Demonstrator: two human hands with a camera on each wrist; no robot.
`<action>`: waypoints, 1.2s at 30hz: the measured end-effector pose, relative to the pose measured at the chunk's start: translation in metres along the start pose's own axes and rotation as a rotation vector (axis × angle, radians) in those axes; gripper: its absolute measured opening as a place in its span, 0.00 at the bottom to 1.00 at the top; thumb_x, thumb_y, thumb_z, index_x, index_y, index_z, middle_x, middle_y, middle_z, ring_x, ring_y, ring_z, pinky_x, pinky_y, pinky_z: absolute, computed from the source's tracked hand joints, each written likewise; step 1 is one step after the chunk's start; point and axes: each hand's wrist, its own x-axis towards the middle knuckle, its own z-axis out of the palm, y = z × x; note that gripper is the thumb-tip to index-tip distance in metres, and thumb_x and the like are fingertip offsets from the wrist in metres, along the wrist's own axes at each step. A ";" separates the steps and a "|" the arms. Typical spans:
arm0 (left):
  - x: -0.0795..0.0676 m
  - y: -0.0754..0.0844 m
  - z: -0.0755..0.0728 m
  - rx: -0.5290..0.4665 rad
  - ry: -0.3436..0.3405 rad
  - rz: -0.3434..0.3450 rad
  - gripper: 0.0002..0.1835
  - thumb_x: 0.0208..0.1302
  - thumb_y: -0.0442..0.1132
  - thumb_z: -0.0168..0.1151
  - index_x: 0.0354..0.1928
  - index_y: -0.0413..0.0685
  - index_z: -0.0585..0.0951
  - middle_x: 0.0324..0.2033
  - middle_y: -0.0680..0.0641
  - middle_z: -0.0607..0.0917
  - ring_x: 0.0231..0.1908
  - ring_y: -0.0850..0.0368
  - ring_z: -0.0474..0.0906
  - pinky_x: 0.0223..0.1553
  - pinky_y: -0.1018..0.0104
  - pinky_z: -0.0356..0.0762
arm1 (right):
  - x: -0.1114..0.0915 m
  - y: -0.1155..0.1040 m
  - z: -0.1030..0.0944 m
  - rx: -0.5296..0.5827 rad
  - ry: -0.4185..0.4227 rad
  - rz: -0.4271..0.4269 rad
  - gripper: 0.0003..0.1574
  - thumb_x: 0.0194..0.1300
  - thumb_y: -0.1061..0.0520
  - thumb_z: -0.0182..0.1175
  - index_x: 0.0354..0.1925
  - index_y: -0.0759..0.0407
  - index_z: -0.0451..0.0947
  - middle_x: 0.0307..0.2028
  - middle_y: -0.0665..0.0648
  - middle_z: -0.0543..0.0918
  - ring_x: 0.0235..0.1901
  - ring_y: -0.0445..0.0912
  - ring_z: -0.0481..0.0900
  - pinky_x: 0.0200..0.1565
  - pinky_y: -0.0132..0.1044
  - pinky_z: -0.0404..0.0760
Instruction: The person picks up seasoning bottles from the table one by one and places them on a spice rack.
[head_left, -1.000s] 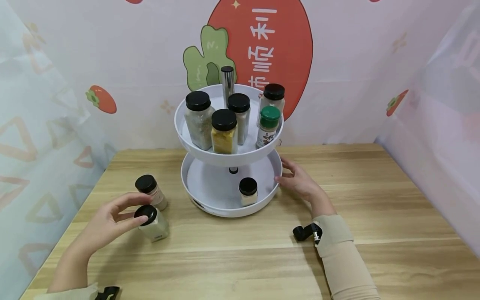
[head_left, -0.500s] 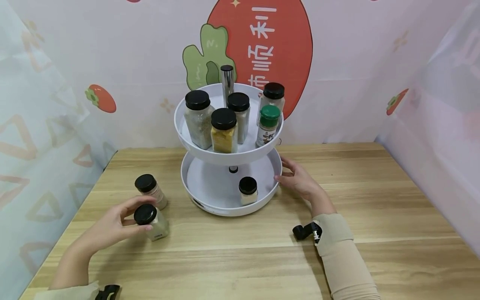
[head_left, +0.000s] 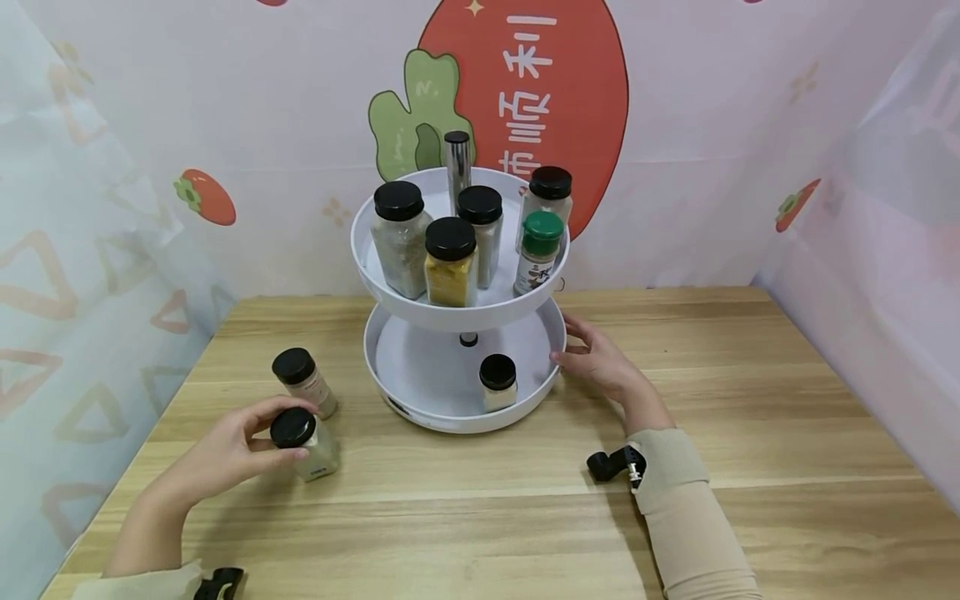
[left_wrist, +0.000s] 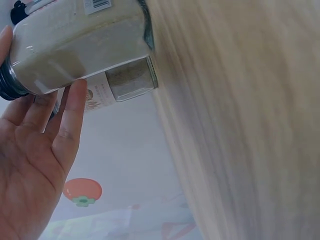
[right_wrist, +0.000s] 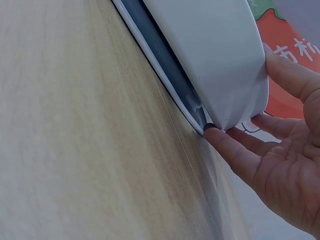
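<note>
My left hand [head_left: 225, 454] pinches a square glass spice jar [head_left: 321, 454] with a black lid, its thumb and fingers on either side near the neck. In the left wrist view the pale powder in this jar [left_wrist: 75, 40] shows, and its base is at the tabletop. Just behind it stands a round black-lidded spice bottle [head_left: 311, 390]. My right hand [head_left: 603, 362] holds the right edge of a white two-tier turntable's lower tray [head_left: 420, 367], thumb at the wall and fingertips low by the base in the right wrist view. One small black-lidded jar [head_left: 498, 387] stands in that tray.
The upper tray [head_left: 442, 317] bears several jars, including one with yellow contents [head_left: 450, 279] and a green-capped bottle [head_left: 537, 258]. A metal post [head_left: 458, 167] rises through it. Wooden tabletop [head_left: 480, 517] surrounds the stand; a printed cloth [head_left: 675, 208] hangs behind.
My left hand's fingers have shifted around the jar's neck and closed on it. The right hand and the turntable stay where they were.
</note>
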 end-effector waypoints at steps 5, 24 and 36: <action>0.001 0.003 0.000 0.001 0.008 0.010 0.24 0.59 0.39 0.72 0.58 0.52 0.79 0.51 0.60 0.82 0.50 0.77 0.78 0.40 0.72 0.86 | -0.001 0.000 -0.001 0.002 0.000 0.009 0.51 0.67 0.62 0.61 0.79 0.50 0.46 0.78 0.62 0.49 0.73 0.65 0.60 0.72 0.54 0.68; 0.001 0.004 -0.002 0.046 0.026 0.012 0.22 0.58 0.40 0.73 0.56 0.52 0.81 0.51 0.55 0.84 0.52 0.82 0.73 0.39 0.73 0.85 | -0.001 0.003 0.001 0.007 0.002 -0.009 0.52 0.66 0.63 0.61 0.79 0.53 0.46 0.78 0.65 0.49 0.72 0.66 0.62 0.69 0.50 0.72; 0.007 0.019 -0.001 0.029 0.029 0.050 0.23 0.56 0.38 0.74 0.55 0.48 0.81 0.49 0.57 0.85 0.50 0.77 0.77 0.38 0.71 0.87 | 0.000 0.002 0.000 0.009 -0.006 -0.004 0.51 0.67 0.63 0.61 0.79 0.53 0.45 0.78 0.65 0.49 0.72 0.66 0.62 0.70 0.50 0.72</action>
